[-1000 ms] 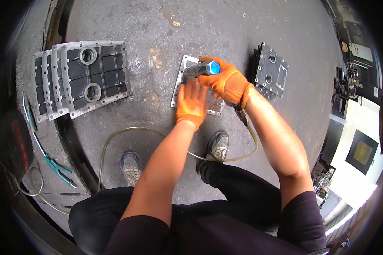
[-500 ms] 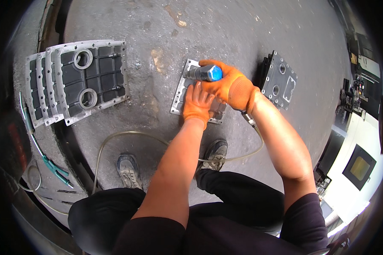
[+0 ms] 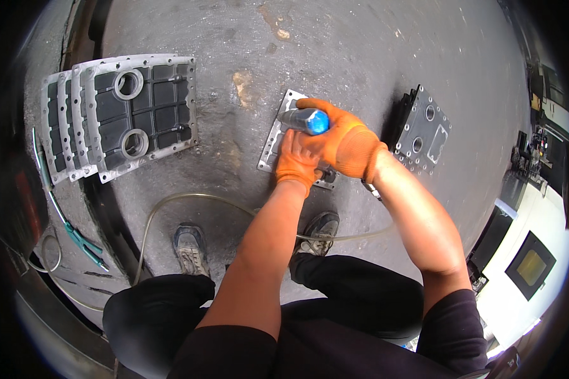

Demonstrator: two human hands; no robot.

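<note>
While the right hand (image 3: 348, 144) keeps its fingers wrapped around a grey power tool (image 3: 303, 120) with a blue end, the left hand (image 3: 295, 161) lies flat with fingers spread on a small metal plate (image 3: 273, 144), pinning it to the floor (image 3: 335, 57). Compared with a second ago, the tool has slid from nearer the plate's middle toward its far edge, and the left hand has followed a little; I judge the work is moving along the plate rather than finishing. The tool lies nearly level, its long axis running left to right, the blue end toward the person's right and the grey nose toward the plate's far left corner. A thin hose (image 3: 189, 205) curves over the floor behind the hands, past two shoes (image 3: 188, 246). Off to the left a stack of ribbed grey covers (image 3: 123, 114) with two round holes lies fanned out. On the right another dark cover (image 3: 423, 132) lies well apart. Green-handled pliers (image 3: 85, 246) lie at the lower left.
</note>
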